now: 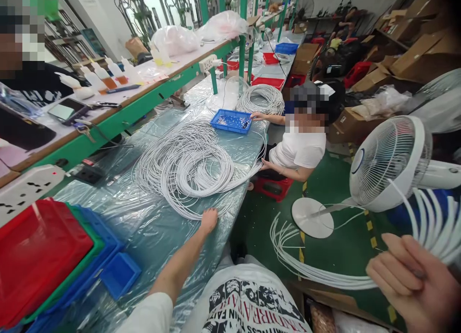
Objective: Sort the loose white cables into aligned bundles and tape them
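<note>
A large pile of coiled white cables (pixel 173 165) lies on the plastic-covered table in the head view. My left hand (pixel 209 220) is closed around strands at the pile's near edge, low over the table. Off to the right, my right hand (pixel 406 278) grips a bundle of white cables (pixel 334 279), raised close to the camera. Loose ends of that bundle fan out above the fist, while its other part curves left over the green floor. My palm hides where the strands pass through.
A seated co-worker (pixel 298 146) holds cable ends beside a blue tray (pixel 230 121) of small parts. A standing fan (pixel 389 165) is at right. Stacked red, green and blue bins (pixel 43 256) fill the near left. Another coil (pixel 261 100) lies farther back.
</note>
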Available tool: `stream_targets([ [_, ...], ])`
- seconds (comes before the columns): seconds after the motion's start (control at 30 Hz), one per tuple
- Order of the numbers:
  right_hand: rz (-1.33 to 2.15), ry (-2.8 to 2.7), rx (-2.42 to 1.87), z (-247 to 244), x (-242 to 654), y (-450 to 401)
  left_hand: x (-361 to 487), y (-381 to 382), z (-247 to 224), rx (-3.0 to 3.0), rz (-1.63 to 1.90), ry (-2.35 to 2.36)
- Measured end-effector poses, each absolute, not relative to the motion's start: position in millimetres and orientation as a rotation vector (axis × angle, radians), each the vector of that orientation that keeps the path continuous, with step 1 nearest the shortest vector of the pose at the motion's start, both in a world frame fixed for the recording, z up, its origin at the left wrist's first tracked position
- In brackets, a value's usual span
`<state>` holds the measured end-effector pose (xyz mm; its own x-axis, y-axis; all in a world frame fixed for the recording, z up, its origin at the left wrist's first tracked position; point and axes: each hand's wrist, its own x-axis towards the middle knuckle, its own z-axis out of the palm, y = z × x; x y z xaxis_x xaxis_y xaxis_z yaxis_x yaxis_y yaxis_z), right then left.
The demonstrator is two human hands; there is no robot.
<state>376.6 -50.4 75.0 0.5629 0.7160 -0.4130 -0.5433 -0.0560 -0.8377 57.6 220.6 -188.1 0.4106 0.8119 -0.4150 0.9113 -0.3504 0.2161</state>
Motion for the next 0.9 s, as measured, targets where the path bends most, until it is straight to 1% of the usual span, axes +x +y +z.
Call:
stream_targets([
  [0.13,1.026,0.02,-1.132,80.3,371.6,-36.2,47.3,225.4,-182.3,2.176,-0.223,1.396],
  [0.27,1.137,-0.002,-1.106,72.6,369.2,-27.3,40.1,225.5,-161.1,2.04,0.023,1.361],
  [0.43,1.294,-0.2,-1.079,44.4,341.4,10.7,54.6,209.8,-112.7,1.81,0.408,1.267],
  [0.57,1.366,-0.245,-1.077,18.8,299.6,59.1,81.9,181.6,-66.8,1.664,0.598,1.15],
  [0.73,1.267,-0.269,-1.095,-0.5,260.5,98.7,99.7,147.1,-26.7,1.524,0.688,1.007],
  [0.9,1.189,-0.283,-1.075,-1.4,256.3,107.1,93.4,142.2,-15.8,1.638,0.609,0.947],
])
